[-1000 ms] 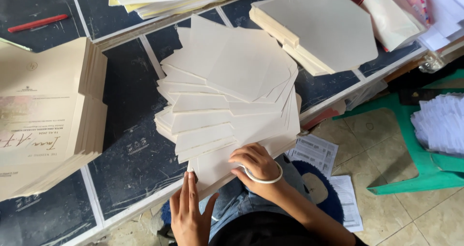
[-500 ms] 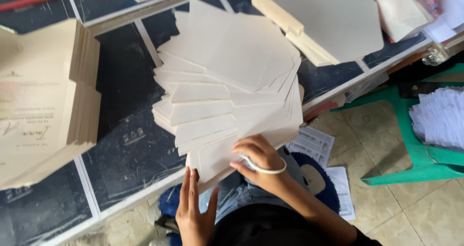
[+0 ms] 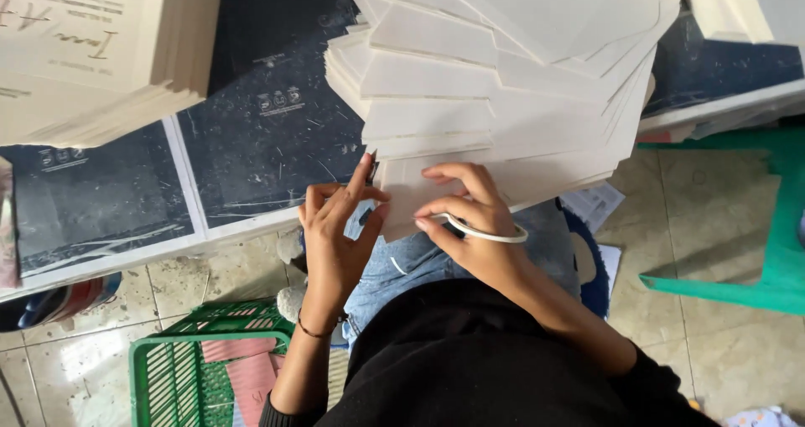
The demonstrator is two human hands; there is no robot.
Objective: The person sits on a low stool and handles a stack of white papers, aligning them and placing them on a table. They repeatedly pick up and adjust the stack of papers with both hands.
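A fanned pile of cream cards (image 3: pixel 503 83) lies on the dark tabletop (image 3: pixel 251 133), its lowest cards jutting out past the tabletop's white front edge toward the person's lap. The right hand (image 3: pixel 470 226) rests on the near corner of that pile, fingers curled with the tips pressing the bottom card (image 3: pixel 411 196), and a white rubber band (image 3: pixel 486 234) loops around the back of this hand. The left hand (image 3: pixel 335 234) is open, fingers spread and pointing up, its fingertips touching the left edge of the same bottom card just where it overhangs; it grips nothing.

To the left, well apart from the pile, a tall stack of printed cards (image 3: pixel 92 49) sits squarely on the tabletop, and a bare dark strip lies between the two. At the upper right another stack of cream sheets (image 3: pixel 738 3) reaches the picture's edge.

Below the tabletop's edge the tiled floor (image 3: pixel 713 226) is open on the right up to a green plastic stool (image 3: pixel 755 259). On the left a green basket (image 3: pixel 193 368) holding pink sheets stands close beside the left forearm. A few printed papers (image 3: pixel 591 200) lie on the floor under the overhang.
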